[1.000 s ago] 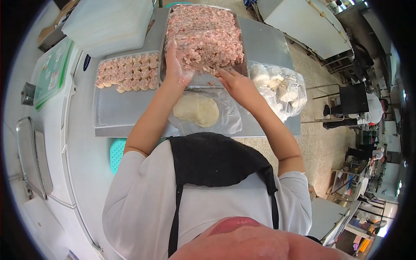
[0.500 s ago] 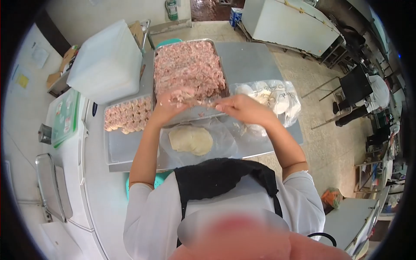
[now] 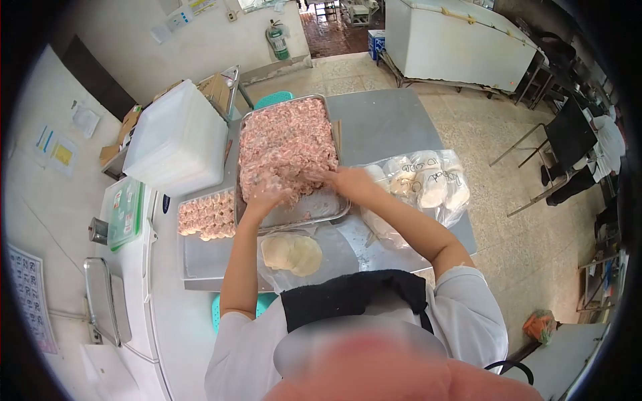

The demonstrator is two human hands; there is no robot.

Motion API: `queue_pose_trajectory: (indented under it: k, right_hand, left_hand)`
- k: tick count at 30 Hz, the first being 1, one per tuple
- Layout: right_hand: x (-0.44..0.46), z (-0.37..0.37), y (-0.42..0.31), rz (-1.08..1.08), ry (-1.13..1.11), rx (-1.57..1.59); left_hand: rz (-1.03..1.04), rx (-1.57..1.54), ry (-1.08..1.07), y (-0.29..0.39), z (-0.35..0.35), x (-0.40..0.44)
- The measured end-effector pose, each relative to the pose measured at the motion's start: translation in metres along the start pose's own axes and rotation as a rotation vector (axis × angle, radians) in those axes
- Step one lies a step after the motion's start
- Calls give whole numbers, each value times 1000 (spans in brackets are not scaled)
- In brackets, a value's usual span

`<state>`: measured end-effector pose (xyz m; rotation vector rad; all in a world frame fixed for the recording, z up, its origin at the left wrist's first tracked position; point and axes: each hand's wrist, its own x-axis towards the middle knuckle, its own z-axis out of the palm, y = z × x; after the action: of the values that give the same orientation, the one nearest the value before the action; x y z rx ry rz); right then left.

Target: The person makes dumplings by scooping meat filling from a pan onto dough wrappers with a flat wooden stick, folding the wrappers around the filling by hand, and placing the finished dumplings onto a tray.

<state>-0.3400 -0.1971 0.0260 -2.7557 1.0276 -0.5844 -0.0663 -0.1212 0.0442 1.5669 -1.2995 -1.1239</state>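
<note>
A deep metal tray point(image 3: 344, 212) holds a mass of pink minced meat point(image 3: 287, 134). My left hand point(image 3: 266, 197) is at the tray's near side, its blurred fingers at the meat. On the other side my right hand point(image 3: 351, 184) reaches over the rim, fingers closed and pointing into the meat. What those fingers grip, if anything, I cannot make out. Round pale dough wrappers point(image 3: 291, 254) lie on a plastic sheet in front of the tray. To the left, rows of filled dumplings point(image 3: 207, 214) sit in a clear tray.
A plastic bag of dough wrappers point(image 3: 428, 180) with handwriting lies on the right of the metal table point(image 3: 381, 113). Stacked translucent containers point(image 3: 177, 137) stand at the left. Beyond are a white chest freezer point(image 3: 461, 47), a black chair point(image 3: 568, 137) and a person in white point(image 3: 610, 144).
Both hands have gone from above the tray's near edge to the meat inside it. The camera view has tilted up, showing more of the far wall.
</note>
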Motion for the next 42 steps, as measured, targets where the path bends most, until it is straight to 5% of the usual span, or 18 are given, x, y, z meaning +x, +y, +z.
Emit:
queue_pose_trajectory:
  k: [2, 5, 7, 11, 14, 16, 18, 19, 22, 25, 31, 34, 36, 42]
  right_hand:
    - [3, -25, 15, 112, -178, 32]
    - [-7, -50, 27, 92, -84, 296]
    - [-9, -54, 21, 11, -101, 464]
    - [-12, -33, 2, -112, -261, 770]
    - [0, -42, 23, -146, -246, 485]
    - [-1, -50, 17, -155, -235, 264]
    - [-8, -47, -3, -218, 154, 326]
    - [-4, -37, 2, -223, 154, 327]
    - [9, -11, 27, -125, -40, 268]
    - [11, -31, 51, -31, -127, 96]
    - [0, -57, 19, -211, -23, 552]
    - [3, -52, 22, -249, -212, 626]
    - [7, -89, 38, -258, -370, 505]
    - [-17, -76, 8, -183, -251, 793]
  left_hand:
    - [2, 55, 61, 15, 1, -9]
    - [84, 193, 168, 36, 10, -24]
    - [494, 428, 206, 30, 10, -18]
    - [431, 407, 39, 59, 26, -19]
    - [455, 612, 124, 53, 37, -12]
    - [75, 260, 87, 47, 42, -9]
    - [-34, 197, 113, 28, 32, -1]
    - [-145, 125, 135, 24, 29, 1]
    - [26, 564, 270, 20, 31, 1]
    - [19, 158, 230, 49, 37, -30]
    - [290, 353, 137, 66, 32, -39]
    - [390, 536, 145, 58, 30, -34]
    - [384, 460, 129, 62, 36, -41]
    - [391, 408, 31, 80, 36, -49]
